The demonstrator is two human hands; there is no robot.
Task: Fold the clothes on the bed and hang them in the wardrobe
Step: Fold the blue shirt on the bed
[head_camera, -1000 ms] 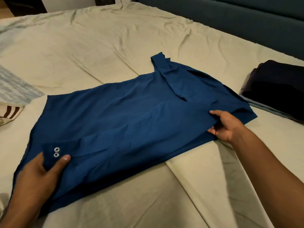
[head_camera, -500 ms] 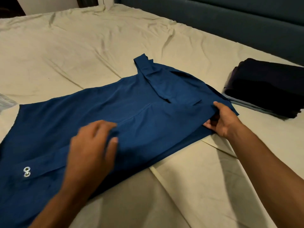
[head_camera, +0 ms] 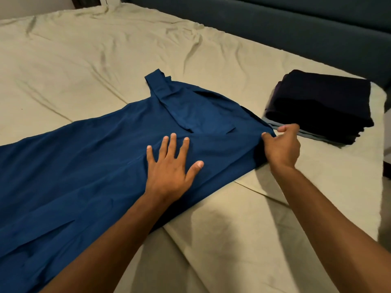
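Blue fabric shirt (head_camera: 88, 166) spread flat on the beige-sheeted bed (head_camera: 105, 60).
It is pressed by the left hand (head_camera: 169, 168), fingers splayed; its right edge is pinched by the right hand (head_camera: 282, 144), beside folded dark clothes (head_camera: 321, 104).

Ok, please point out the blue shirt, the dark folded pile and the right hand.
blue shirt (head_camera: 88, 166): head view, on the flat body cloth.
dark folded pile (head_camera: 321, 104): head view, on the top layer.
right hand (head_camera: 282, 144): head view, on the back of the hand.
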